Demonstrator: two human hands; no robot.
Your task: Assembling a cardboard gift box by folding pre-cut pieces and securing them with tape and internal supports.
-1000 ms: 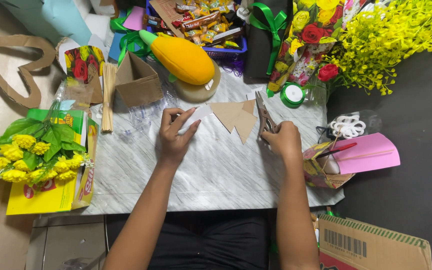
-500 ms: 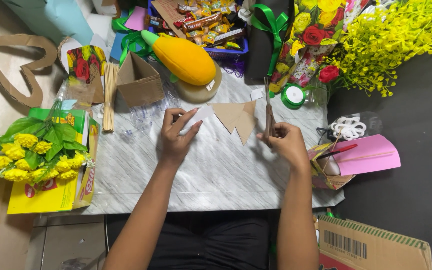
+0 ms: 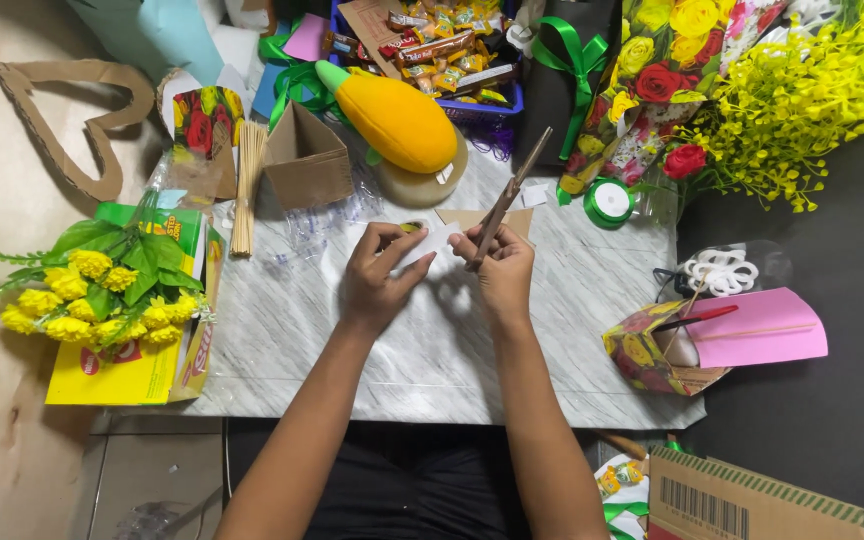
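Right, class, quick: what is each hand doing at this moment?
Left hand: closed on a small white paper piece.
Right hand: closed around a brown stick-like tool.

Both hands meet over the marble-patterned desk [image 3: 352, 350]. The left hand [image 3: 377, 275] pinches a small white paper piece [image 3: 430, 243]; the right hand [image 3: 500, 272] grips a long brown tool [image 3: 514, 190], angled up toward a plush yellow corn cob [image 3: 392, 115].
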